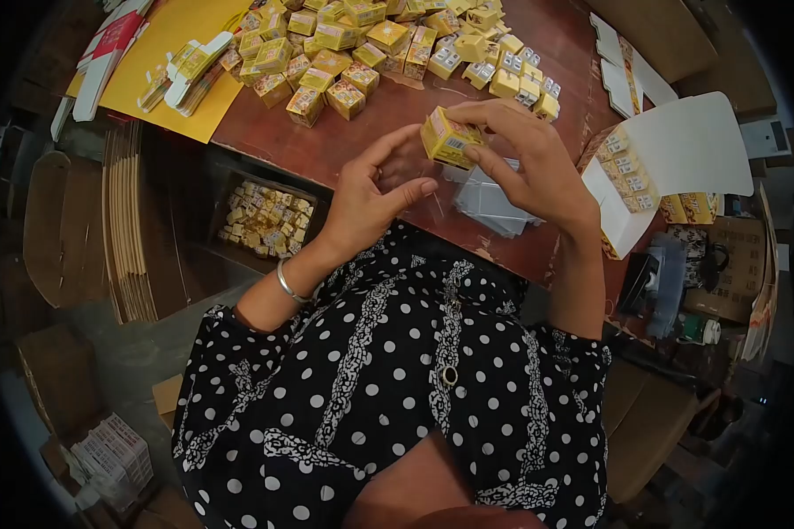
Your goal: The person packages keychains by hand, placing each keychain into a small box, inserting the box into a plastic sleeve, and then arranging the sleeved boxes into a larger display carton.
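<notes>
Gripping small yellow box [447, 139] in right hand [538, 166], just beyond clear plastic stack [494, 210].
Holding left hand [368, 189] with fingers parted left of stack, nothing evident within; could drop box onto stack by slackening fingertip pinch, or lose it among loose boxes [332, 62] beyond.

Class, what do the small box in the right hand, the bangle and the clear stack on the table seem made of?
Small box: likely printed card, slight sheen; crisp folded edges. Bangle: probably silvery metal, polished; it shines. Clear stack: apparently plastic, smooth; see-through, reflective.
</notes>
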Demonstrator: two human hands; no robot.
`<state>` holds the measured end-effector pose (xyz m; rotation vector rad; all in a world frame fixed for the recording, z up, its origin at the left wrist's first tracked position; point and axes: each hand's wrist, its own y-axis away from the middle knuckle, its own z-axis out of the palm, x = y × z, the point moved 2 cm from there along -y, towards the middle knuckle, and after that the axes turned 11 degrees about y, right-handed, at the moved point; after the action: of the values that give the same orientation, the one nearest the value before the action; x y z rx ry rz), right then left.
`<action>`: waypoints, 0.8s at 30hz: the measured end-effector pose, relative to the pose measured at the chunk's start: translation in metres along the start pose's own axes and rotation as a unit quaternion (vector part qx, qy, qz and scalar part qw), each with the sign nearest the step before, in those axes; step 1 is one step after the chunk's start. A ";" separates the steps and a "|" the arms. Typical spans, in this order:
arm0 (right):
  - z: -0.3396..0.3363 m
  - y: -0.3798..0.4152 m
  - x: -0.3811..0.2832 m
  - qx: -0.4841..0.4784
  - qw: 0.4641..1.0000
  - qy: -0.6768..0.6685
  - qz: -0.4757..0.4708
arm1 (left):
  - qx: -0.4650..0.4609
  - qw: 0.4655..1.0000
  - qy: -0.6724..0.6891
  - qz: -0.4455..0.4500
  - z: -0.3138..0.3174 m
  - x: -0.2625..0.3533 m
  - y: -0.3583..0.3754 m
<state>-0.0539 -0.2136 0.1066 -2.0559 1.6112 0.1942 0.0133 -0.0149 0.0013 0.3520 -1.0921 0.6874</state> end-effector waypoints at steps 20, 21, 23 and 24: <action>-0.013 0.011 0.009 -0.040 0.999 -0.011 -0.032 | 0.019 0.998 -0.013 0.060 0.029 0.002 0.004; -0.013 0.012 0.010 -0.039 0.999 -0.011 -0.031 | 0.018 0.998 -0.013 0.060 0.030 0.001 0.004; -0.012 0.013 0.012 -0.067 0.997 -0.023 -0.042 | 0.008 0.998 -0.008 0.068 0.032 0.001 0.006; -0.010 0.013 0.011 -0.068 0.997 -0.025 -0.042 | 0.009 0.998 -0.009 0.067 0.032 0.001 0.006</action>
<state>-0.0652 -0.2303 0.1068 -2.1980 1.5166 0.3297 -0.0126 -0.0288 0.0160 0.3027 -1.1342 0.8154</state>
